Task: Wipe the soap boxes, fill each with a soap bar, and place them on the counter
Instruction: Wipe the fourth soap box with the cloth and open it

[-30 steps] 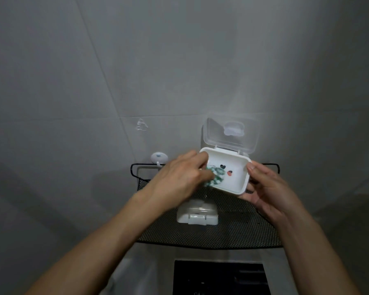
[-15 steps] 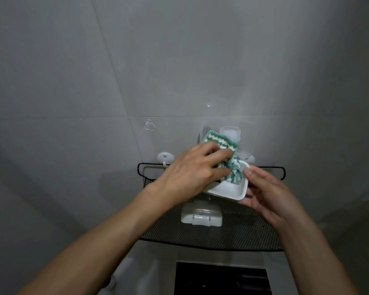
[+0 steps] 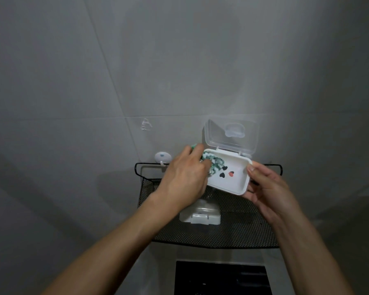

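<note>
While the right hand [image 3: 268, 188] cradles the open soap box [image 3: 228, 175] from its right end, fingers curled under the base and thumb pressed on the rim, the left hand [image 3: 183, 179] pinches a green-and-white cloth [image 3: 211, 162] bunched against the box's left inner corner. The box is held in the air above the black mesh shelf [image 3: 232, 226], touching nothing but the two hands. Its long axis runs left to right across the view, dipping slightly toward the right hand, and its mouth tips up and toward the camera, with the clear lid [image 3: 230, 135] hinged upright at the far edge. The unwiped floor, with its small heart marks, lies to the right of the cloth fingers, so the next sweep probably runs along that axis toward the right hand. A second soap box [image 3: 200, 216], closed, rests on the shelf just below the left wrist.
</note>
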Demonstrator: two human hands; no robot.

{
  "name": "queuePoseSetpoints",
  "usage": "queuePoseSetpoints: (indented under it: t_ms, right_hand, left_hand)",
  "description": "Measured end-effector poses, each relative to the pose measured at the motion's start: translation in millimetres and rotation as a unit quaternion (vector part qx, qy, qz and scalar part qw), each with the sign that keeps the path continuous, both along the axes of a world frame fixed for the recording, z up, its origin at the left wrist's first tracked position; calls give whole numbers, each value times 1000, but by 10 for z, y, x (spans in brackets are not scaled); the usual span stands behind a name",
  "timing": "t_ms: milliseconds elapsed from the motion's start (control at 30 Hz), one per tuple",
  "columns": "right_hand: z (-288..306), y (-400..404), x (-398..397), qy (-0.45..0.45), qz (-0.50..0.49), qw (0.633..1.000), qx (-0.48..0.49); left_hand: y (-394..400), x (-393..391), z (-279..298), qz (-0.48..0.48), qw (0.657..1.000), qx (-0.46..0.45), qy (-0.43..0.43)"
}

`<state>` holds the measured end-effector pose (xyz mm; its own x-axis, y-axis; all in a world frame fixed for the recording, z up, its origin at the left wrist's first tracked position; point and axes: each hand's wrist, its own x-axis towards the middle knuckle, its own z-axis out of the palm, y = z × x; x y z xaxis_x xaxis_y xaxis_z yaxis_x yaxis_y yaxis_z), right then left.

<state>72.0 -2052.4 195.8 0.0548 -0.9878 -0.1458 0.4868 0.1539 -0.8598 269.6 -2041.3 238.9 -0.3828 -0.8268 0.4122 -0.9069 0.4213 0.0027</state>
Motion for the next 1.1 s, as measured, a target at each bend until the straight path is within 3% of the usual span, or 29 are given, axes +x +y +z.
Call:
queuePoseSetpoints:
  t_ms: [300, 633, 867, 1100]
  right_hand:
    - [-28, 54, 98, -16, -9, 1000, -13]
    - [-82, 93, 78, -2, 5, 1000, -28]
    - [-109, 80, -38, 82, -32, 996, 2]
    - [-88, 31, -177, 146, -43, 988, 3]
  left_hand:
    - [160, -171, -108, 53, 994, 50, 86]
    - [250, -223, -213, -67, 974, 133, 171]
    - [250, -1, -418, 0, 990, 89, 107]
    - [266, 45, -786, 43, 979, 181, 82]
